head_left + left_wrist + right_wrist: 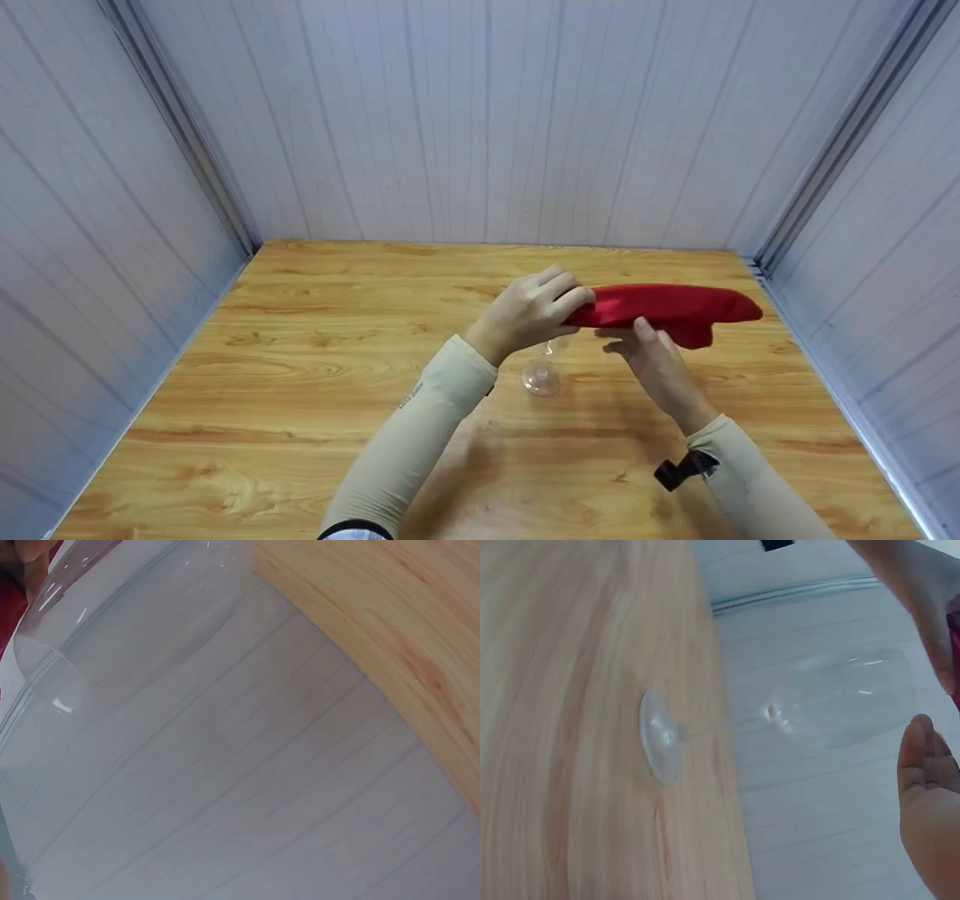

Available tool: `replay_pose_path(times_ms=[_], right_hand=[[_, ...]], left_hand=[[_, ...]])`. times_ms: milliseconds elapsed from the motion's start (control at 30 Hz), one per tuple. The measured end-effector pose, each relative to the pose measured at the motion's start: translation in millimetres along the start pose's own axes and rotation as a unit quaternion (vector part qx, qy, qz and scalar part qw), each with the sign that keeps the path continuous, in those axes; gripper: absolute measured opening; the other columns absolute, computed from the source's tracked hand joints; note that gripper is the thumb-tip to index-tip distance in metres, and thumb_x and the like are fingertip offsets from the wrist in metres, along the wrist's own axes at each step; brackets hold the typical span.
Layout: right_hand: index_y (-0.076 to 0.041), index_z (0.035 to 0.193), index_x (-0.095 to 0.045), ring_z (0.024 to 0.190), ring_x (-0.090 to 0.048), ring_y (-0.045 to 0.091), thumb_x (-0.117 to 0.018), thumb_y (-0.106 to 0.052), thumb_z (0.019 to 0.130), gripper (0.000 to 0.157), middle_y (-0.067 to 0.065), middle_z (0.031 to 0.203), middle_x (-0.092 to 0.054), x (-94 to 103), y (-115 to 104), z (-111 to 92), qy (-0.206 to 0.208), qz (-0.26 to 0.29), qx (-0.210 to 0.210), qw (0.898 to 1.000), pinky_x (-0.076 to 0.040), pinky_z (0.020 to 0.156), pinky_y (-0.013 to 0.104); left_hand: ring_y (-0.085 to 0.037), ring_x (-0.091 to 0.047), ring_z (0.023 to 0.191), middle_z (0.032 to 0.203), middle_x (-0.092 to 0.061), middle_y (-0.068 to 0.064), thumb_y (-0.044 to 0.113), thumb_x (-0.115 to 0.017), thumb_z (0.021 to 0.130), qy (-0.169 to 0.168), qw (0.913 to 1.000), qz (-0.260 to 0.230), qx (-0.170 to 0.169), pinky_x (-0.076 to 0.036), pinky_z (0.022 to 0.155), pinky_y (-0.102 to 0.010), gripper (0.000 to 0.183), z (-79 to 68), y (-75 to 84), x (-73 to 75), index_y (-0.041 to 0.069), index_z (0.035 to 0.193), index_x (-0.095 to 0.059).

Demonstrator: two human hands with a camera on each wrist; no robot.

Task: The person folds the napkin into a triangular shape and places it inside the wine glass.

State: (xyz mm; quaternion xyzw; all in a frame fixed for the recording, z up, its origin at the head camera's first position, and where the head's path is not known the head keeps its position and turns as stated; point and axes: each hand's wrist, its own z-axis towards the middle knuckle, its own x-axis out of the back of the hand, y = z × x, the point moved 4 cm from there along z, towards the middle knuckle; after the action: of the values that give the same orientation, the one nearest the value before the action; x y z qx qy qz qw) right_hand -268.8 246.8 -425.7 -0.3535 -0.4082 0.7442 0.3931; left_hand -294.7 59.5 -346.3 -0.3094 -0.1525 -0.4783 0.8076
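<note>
A folded red cloth is held up above the table, its loose part stretching off to the right. My left hand grips its left end with curled fingers. Below the cloth's lower edge is my right hand, its thumb up against or very close to the fabric; contact is unclear. In the right wrist view, the fingers of that hand look loosely extended, with nothing between them. A clear wine glass stands upright on the table beneath the cloth. From the head view, mainly its round foot shows; my left hand and the cloth hide the bowl.
The wood-grain table extends around the glass. Pale panel walls enclose it at the back and both sides. A dark wrist device sits on my right forearm.
</note>
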Motion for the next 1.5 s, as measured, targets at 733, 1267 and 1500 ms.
replay_pose_path(times_ms=[733,1267,1500], right_hand=[[-0.002,0.118,-0.052,0.094,-0.071,0.02,-0.045,-0.029,0.108,0.03,0.011,0.107,-0.068,4.0,-19.4,18.5,0.188,0.021,-0.038,0.981,-0.056,0.084,0.035],[0.003,0.114,-0.055,0.091,-0.07,0.018,-0.052,-0.033,0.105,0.037,0.008,0.098,-0.07,1.6,-42.2,39.0,0.21,-0.136,-0.021,0.968,-0.055,0.085,0.032],[0.005,0.099,-0.063,0.085,-0.065,0.015,-0.052,-0.027,0.106,0.035,0.008,0.082,-0.07,-4.9,-62.8,56.4,0.187,-0.33,0.041,0.925,-0.044,0.086,0.026]], left_hand=[[-0.017,-0.059,0.081,0.09,-0.062,-0.004,0.007,-0.074,0.077,-0.017,0.9998,0.004,-0.014,-0.052,0.075,-0.025,0.02,-17.3,2.7,-8.7,0.007,0.093,-0.061],[-0.018,-0.055,0.086,0.095,-0.058,-0.004,0.02,-0.076,0.087,-0.03,0.9945,-0.056,0.084,-0.049,0.077,-0.026,0.025,-24.3,-6.6,-6.1,0.008,0.104,-0.062],[-0.014,-0.055,0.09,0.097,-0.061,-0.001,0.021,-0.073,0.089,-0.008,0.9843,-0.106,0.141,-0.046,0.082,-0.025,0.022,-34.1,-12.6,-3.8,0.009,0.106,-0.067]])
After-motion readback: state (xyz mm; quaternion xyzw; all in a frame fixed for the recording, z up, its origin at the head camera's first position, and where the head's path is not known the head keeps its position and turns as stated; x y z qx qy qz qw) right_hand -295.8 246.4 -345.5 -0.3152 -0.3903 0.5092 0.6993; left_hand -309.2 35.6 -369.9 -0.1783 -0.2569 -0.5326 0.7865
